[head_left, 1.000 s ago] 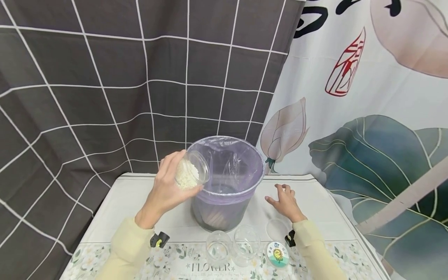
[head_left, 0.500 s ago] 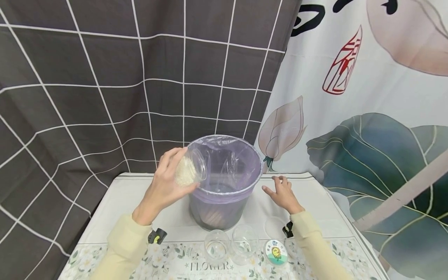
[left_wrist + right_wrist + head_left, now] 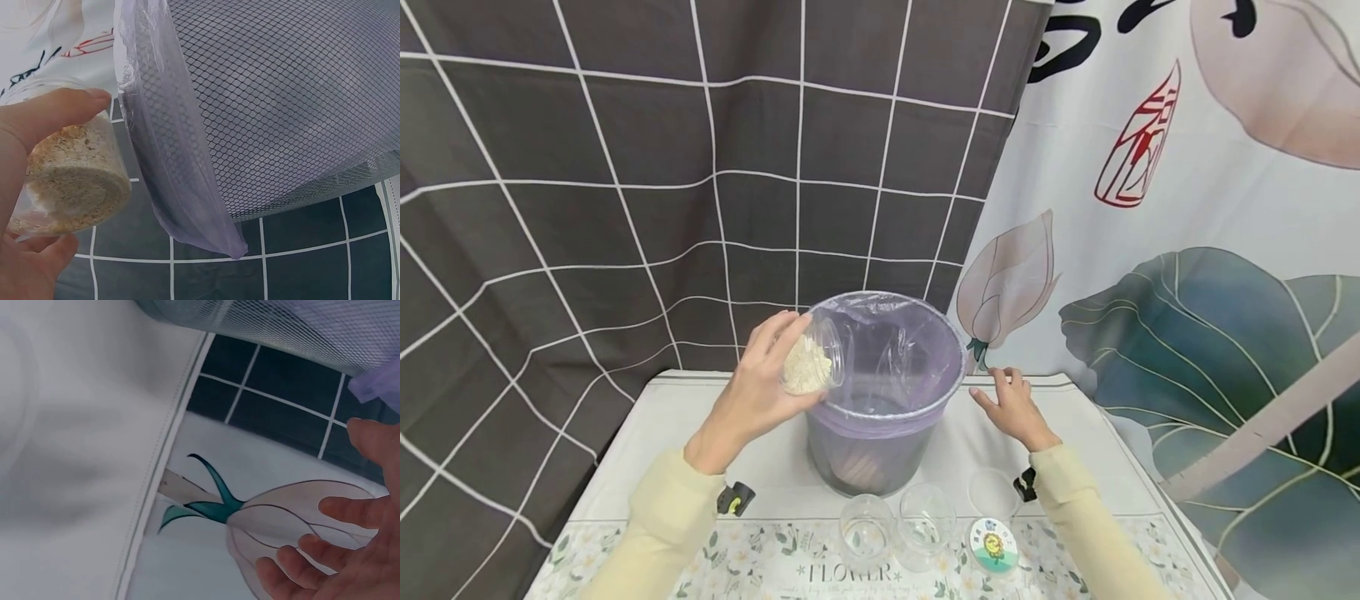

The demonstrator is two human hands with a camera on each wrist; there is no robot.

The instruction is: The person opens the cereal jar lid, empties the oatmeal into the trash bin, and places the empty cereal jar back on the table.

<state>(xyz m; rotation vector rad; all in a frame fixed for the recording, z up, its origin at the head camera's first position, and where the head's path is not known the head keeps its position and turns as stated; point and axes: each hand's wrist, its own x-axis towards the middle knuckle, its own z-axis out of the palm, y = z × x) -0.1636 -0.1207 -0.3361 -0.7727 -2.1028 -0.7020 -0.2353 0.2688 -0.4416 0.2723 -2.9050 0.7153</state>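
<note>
My left hand (image 3: 748, 404) grips a clear jar (image 3: 815, 358) of pale flakes, thumb on one side and fingers on the other. The jar lies tilted, its mouth facing the near-left rim of a mesh trash bin (image 3: 865, 467). Up close in the left wrist view, the flakes (image 3: 81, 181) look cream to brownish and rest against the jar's base and side. A purple plastic bag (image 3: 169, 156) lines the bin and folds over its rim. To the right of the bin, my right hand (image 3: 1017, 411) hovers with fingers spread and slightly bent, holding nothing.
Two clear empty containers (image 3: 867, 527) stand in front of the bin. A round lid with a flower label (image 3: 993, 545) and a clear disc (image 3: 992, 493) lie to their right on the white table (image 3: 700, 425). Dark checked cloth (image 3: 760, 208) hangs behind.
The flakes have shifted inside the tilted jar, which stays by the bin's rim. My right hand has moved slightly away from me, beside the bin.
</note>
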